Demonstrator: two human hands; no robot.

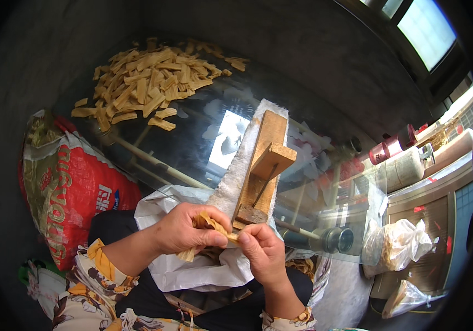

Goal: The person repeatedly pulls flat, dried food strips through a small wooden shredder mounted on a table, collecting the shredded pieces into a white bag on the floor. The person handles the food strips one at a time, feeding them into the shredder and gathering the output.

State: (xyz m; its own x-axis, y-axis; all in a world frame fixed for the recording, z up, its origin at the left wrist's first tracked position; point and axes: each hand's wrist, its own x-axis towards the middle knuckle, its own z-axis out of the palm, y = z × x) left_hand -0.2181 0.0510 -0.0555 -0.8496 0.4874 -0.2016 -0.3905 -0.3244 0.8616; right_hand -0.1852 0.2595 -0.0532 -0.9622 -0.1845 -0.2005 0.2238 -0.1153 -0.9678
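Observation:
My left hand (178, 229) grips a folded, dry yellowish strip (209, 221) that looks like plant material, with part of it hanging below the fingers. Thumb and forefinger of my right hand (263, 252) pinch the narrow end of the same strip. Both hands are just in front of a wooden fixture (272, 126), a long board with a raised block (273, 159) and a thin dark metal piece slanting down from it. The fixture lies on a white fluffy cloth (236, 176). Below my hands an open white woven sack (170, 273) rests over my lap, its contents mostly hidden.
A pile of short yellowish strips (153, 78) lies on the far left of the glass tabletop (187, 151). A red printed sack (95, 178) stands left. At right are a dark glass-like round table leg (338, 240), a filled plastic bag (402, 244) and a pale cylinder (404, 171).

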